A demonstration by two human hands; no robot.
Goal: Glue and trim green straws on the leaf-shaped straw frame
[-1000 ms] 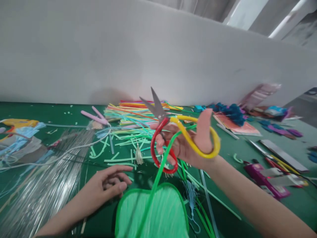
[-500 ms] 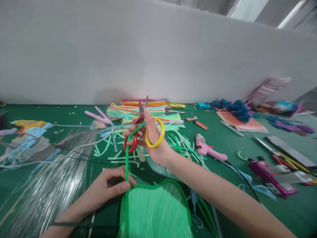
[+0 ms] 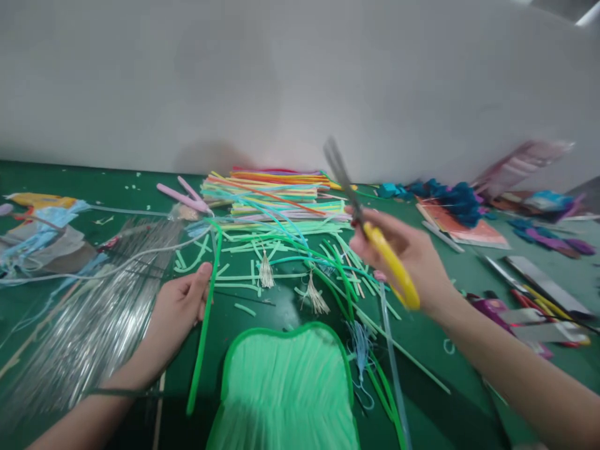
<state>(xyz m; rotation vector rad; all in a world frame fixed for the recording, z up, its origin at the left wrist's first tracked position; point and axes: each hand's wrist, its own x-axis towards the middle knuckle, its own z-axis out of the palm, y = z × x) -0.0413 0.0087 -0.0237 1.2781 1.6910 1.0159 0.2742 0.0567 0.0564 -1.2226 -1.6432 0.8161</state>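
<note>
My left hand pinches a long green pipe cleaner, which bends near its top and hangs down beside the fingers. Raised over the right side of the table, my right hand grips scissors by their handles. One handle loop is yellow; the other is mostly hidden by the fingers. The blades look closed and point up to the left, blurred. In front of me lies a green fuzzy panel with a wavy, darker green edge. Neither hand touches it.
Colourful pipe cleaners lie piled by the wall, with green offcuts and tassels before them. Silvery strands spread at left near a yellow glue gun. At right are a ruler-like bar and dark blue flowers.
My right hand has carried the scissors away to the right, and their blades look closed. My left hand has shifted left off the panel with the pipe cleaner, whose lower end now hangs free.
</note>
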